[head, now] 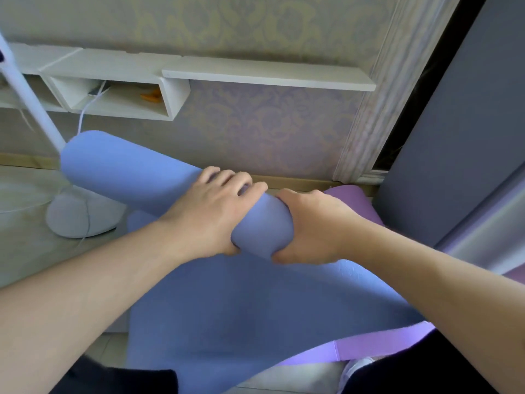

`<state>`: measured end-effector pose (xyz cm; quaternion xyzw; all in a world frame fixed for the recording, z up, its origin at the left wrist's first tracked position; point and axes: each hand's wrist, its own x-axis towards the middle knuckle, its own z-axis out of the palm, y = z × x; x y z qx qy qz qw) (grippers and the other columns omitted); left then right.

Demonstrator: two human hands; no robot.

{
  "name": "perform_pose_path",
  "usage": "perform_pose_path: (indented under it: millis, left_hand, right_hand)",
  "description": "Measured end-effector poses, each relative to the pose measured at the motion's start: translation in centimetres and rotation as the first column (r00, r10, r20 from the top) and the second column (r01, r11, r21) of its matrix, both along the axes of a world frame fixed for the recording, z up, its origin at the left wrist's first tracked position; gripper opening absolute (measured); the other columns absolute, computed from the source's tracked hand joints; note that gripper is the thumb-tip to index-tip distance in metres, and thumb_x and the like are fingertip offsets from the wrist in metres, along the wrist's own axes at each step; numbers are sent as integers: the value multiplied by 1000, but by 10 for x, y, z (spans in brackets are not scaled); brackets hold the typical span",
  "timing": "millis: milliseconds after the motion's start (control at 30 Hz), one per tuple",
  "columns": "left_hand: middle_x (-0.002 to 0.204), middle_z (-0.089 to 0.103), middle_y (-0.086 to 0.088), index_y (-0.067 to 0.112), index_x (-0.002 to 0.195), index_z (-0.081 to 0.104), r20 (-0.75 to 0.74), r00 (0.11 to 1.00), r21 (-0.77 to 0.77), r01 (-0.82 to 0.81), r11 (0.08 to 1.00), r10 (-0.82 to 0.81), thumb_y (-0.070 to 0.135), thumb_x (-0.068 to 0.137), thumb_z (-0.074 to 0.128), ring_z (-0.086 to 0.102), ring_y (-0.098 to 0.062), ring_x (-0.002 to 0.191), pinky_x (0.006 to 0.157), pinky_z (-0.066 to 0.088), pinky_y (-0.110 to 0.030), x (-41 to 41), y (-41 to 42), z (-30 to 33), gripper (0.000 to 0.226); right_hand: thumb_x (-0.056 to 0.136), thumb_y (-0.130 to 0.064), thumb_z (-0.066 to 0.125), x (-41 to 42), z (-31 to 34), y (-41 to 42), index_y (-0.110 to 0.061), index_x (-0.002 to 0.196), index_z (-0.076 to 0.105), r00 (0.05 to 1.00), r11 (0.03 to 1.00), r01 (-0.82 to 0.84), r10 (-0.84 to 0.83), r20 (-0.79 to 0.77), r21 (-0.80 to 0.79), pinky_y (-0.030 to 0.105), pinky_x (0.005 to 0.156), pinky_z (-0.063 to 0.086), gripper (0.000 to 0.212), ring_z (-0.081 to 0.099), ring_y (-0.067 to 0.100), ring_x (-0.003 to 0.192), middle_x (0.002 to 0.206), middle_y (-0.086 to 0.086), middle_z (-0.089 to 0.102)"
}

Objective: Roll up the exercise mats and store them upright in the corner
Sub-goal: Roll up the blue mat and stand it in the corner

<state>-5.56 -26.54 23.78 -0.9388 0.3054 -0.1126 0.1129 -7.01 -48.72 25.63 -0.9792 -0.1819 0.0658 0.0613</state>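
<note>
A blue exercise mat (127, 172) is partly rolled into a thick tube that slants from upper left to the middle of the view. Its unrolled part spreads flat on the floor toward me. My left hand (210, 211) grips the roll from the left, fingers curled over the top. From the right, my right hand (315, 226) grips the roll's near end, its thumb under it. A purple mat (352, 203) lies flat beneath the blue one, showing at the right by the wall and at the lower right.
A white floor-stand base (82, 217) with a slanted pole and cable stands at the left, close to the roll's far end. White wall shelves (119, 81) hang above. A grey door or panel (454, 137) fills the right. The wall and skirting run just behind the mats.
</note>
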Motion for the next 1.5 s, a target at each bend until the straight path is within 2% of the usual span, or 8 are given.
perform_pose_path:
  millis: [233,367,533,700,867,1067,1267,1500]
  left_hand:
    - [111,54,14,32,131,48,-157,983,-84,-112,990,98,57,56,80,59,-19,107,96,41,-41,1,-4,1,85]
    - [123,52,13,31,137,45,-149,985,-57,-91,994,81,55,57,78,53,-20,119,102,37,-42,-4,-3,4,90]
    - [114,52,12,28,129,47,-110,990,-28,-91,995,87,49,56,79,59,-23,106,96,42,-44,-7,-9,2,83]
    - [102,57,17,39,115,50,-300,940,-209,-230,950,162,65,50,83,62,-16,96,88,50,-42,-3,-4,12,77]
    - [112,56,16,37,120,49,-261,950,-197,-226,954,171,69,50,80,60,-18,107,96,47,-46,-5,-5,15,83]
    - [117,51,7,27,127,45,-98,985,-104,-151,983,141,59,55,85,61,-24,108,93,48,-46,-8,-13,10,88]
    - [100,54,16,33,108,50,-327,929,-188,-246,951,175,63,49,84,60,-18,94,81,54,-42,-4,-6,25,74]
    - [116,53,11,28,128,45,-143,985,23,-89,996,92,63,55,79,56,-21,110,100,42,-44,-14,-14,12,88]
  right_hand:
    - [62,-66,87,-8,-16,2,-29,146,25,980,982,-70,100,169,-174,41,79,55,111,62,27,104,124,-4,56]
    - [68,-53,80,-4,-14,3,-30,128,34,976,986,-100,124,179,-134,41,71,58,79,65,26,89,111,-8,62]
    - [66,-57,79,-1,-5,-3,-37,135,37,990,993,-99,105,91,-69,41,72,59,83,68,23,89,106,-12,65]
    - [62,-63,90,-9,-13,6,-26,151,15,937,950,-124,207,281,-285,43,89,50,123,59,28,113,128,1,52]
    - [70,-45,82,1,-4,4,-25,136,34,906,951,-147,239,348,-271,36,73,38,84,64,29,101,115,0,57]
    - [66,-48,77,4,6,-3,-28,139,44,932,972,-150,200,301,-181,38,78,53,83,65,26,98,114,-7,61]
    - [58,-61,91,-7,-8,3,-24,155,21,915,952,-92,196,353,-291,46,91,50,125,60,29,107,126,3,53]
    - [63,-57,80,0,-8,0,-32,129,41,978,990,-110,123,170,-84,38,69,56,81,67,24,87,107,-11,64]
